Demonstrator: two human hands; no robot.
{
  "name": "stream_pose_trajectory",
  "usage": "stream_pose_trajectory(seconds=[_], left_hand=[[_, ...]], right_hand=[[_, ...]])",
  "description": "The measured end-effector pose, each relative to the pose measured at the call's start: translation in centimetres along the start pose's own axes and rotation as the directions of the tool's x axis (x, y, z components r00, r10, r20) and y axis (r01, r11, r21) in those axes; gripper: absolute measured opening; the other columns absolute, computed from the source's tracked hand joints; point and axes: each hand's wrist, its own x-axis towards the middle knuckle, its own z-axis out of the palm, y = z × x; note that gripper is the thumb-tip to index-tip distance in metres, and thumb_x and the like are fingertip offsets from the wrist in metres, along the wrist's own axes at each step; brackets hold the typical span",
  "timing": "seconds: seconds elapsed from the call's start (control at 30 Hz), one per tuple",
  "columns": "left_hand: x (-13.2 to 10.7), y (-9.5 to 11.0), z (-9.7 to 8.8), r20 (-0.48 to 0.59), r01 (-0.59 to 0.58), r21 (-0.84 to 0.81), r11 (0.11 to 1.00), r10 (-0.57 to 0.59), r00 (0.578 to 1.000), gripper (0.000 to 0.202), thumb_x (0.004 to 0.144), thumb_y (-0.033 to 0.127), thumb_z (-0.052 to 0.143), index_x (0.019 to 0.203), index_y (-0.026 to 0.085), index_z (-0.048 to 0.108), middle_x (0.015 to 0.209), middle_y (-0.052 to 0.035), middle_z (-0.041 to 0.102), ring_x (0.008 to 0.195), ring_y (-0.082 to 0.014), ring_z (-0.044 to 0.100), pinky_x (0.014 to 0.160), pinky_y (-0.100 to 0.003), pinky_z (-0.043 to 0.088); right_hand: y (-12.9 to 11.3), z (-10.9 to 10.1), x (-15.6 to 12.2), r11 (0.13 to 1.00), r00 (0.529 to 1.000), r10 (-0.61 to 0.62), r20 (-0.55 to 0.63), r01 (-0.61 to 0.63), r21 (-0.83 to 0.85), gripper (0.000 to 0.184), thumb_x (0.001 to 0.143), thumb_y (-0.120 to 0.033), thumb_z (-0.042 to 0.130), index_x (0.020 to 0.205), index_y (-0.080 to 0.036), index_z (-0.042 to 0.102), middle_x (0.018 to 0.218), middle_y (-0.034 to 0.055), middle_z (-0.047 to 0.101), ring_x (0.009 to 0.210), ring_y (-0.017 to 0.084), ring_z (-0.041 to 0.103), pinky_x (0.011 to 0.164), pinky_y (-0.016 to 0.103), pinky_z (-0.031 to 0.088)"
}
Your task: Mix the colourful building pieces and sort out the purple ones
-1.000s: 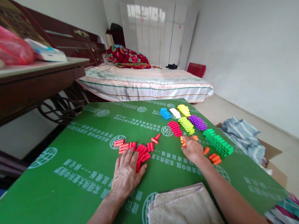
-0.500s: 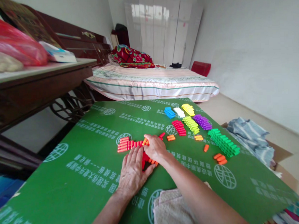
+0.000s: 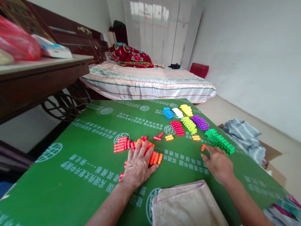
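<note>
My left hand [image 3: 137,164] lies with fingers spread over a pile of small red and orange tube-shaped plastic pieces [image 3: 155,158], hiding part of it. Red pieces [image 3: 122,144] lie side by side just left of its fingertips. Over to the right, my right hand [image 3: 218,163] hovers low over the board with thumb and forefinger apart. A single orange piece [image 3: 203,147] lies by its fingertips; I see nothing held. Two red pieces [image 3: 158,136] and small orange groups, one [image 3: 169,137] mid-board and another [image 3: 196,137] farther right, lie between the hands.
The green printed board [image 3: 76,188] bears sorted stacks: blue [image 3: 168,113], white [image 3: 177,112], yellow [image 3: 186,110], red [image 3: 177,128], lime [image 3: 189,124], purple [image 3: 200,122] and green [image 3: 220,142]. A folded beige cloth [image 3: 188,207] lies at the near edge. Behind stands a bed [image 3: 149,81].
My right hand has left the pile and moved right, now covering where several orange pieces lay. My left hand has shifted slightly forward onto the pile. The view has turned a little.
</note>
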Motion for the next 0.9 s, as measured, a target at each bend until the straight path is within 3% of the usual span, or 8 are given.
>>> stream_pose_trajectory(seconds=[0.1, 0.23, 0.5, 0.63, 0.73, 0.83, 0.9], left_hand=[[0.6, -0.2, 0.4, -0.021, 0.044, 0.023, 0.999, -0.044, 0.999, 0.049, 0.086, 0.035, 0.059, 0.131, 0.019, 0.050, 0.141, -0.0134, 0.044, 0.129, -0.0354, 0.042, 0.102, -0.059, 0.042], [0.7, -0.8, 0.3, -0.063, 0.071, 0.044, 0.997, -0.068, 0.996, 0.036, 0.088, 0.028, 0.052, 0.121, 0.015, 0.057, 0.132, -0.0129, 0.053, 0.122, -0.0342, 0.048, 0.098, -0.054, 0.047], [0.7, -1.7, 0.5, -0.162, 0.114, 0.039, 0.993, -0.107, 0.981, 0.028, 0.089, 0.022, 0.046, 0.113, 0.013, 0.059, 0.122, -0.0121, 0.058, 0.113, -0.0296, 0.054, 0.092, -0.044, 0.053], [0.8, -1.8, 0.9, -0.215, 0.122, 0.025, 0.992, -0.114, 0.970, 0.026, 0.091, 0.021, 0.044, 0.109, 0.011, 0.060, 0.123, -0.0134, 0.057, 0.113, -0.0301, 0.054, 0.092, -0.045, 0.052], [0.9, -1.5, 0.7, -0.248, 0.101, 0.012, 0.995, -0.095, 0.964, 0.029, 0.094, 0.025, 0.039, 0.108, 0.010, 0.060, 0.126, -0.0151, 0.056, 0.120, -0.0320, 0.049, 0.096, -0.049, 0.049], [0.7, -0.8, 0.0, -0.218, 0.002, -0.008, 1.000, -0.004, 0.976, 0.032, 0.095, 0.034, 0.042, 0.116, 0.015, 0.057, 0.132, -0.0111, 0.053, 0.127, -0.0291, 0.044, 0.101, -0.048, 0.046], [0.5, -0.4, -0.3, -0.169, -0.074, -0.021, 0.997, 0.069, 0.983, 0.036, 0.093, 0.040, 0.047, 0.122, 0.020, 0.054, 0.136, -0.0073, 0.050, 0.130, -0.0278, 0.041, 0.103, -0.048, 0.045]], right_hand=[[2.6, 1.2, -0.1, 0.995, 0.993, 0.097, 0.066, -0.096, -0.030, 0.045, 0.089, -0.038, 0.048, 0.129, -0.018, 0.056, 0.117, 0.0143, 0.061, 0.103, 0.030, 0.059, 0.079, 0.038, 0.047], [2.5, 2.2, 0.3, 0.995, 0.988, 0.092, 0.120, -0.094, 0.013, 0.045, 0.090, -0.034, 0.046, 0.131, -0.017, 0.054, 0.118, 0.0135, 0.059, 0.106, 0.029, 0.059, 0.079, 0.036, 0.047], [-3.9, 2.1, 1.8, 0.981, 0.983, -0.147, 0.107, 0.130, 0.146, 0.036, 0.083, -0.015, 0.053, 0.117, -0.020, 0.063, 0.123, 0.0108, 0.058, 0.110, 0.023, 0.058, 0.089, 0.030, 0.046], [-8.9, 1.5, 1.7, 0.907, 0.926, -0.353, 0.131, 0.304, 0.292, 0.037, 0.080, -0.009, 0.052, 0.113, -0.018, 0.065, 0.115, 0.0116, 0.062, 0.105, 0.023, 0.060, 0.089, 0.032, 0.047], [-12.1, 1.2, 1.3, 0.769, 0.856, -0.512, 0.070, 0.420, 0.482, 0.044, 0.077, -0.009, 0.057, 0.119, -0.018, 0.062, 0.116, 0.0091, 0.062, 0.103, 0.019, 0.061, 0.092, 0.029, 0.047], [-13.0, 0.8, 1.4, 0.649, 0.818, -0.571, -0.068, 0.500, 0.573, 0.044, 0.080, -0.015, 0.057, 0.123, -0.022, 0.059, 0.123, 0.0064, 0.060, 0.109, 0.017, 0.058, 0.095, 0.028, 0.045], [-11.9, 0.7, 2.1, 0.717, 0.859, -0.504, -0.093, 0.476, 0.509, 0.041, 0.082, -0.019, 0.056, 0.123, -0.023, 0.059, 0.124, 0.0075, 0.059, 0.112, 0.019, 0.056, 0.094, 0.031, 0.046]])
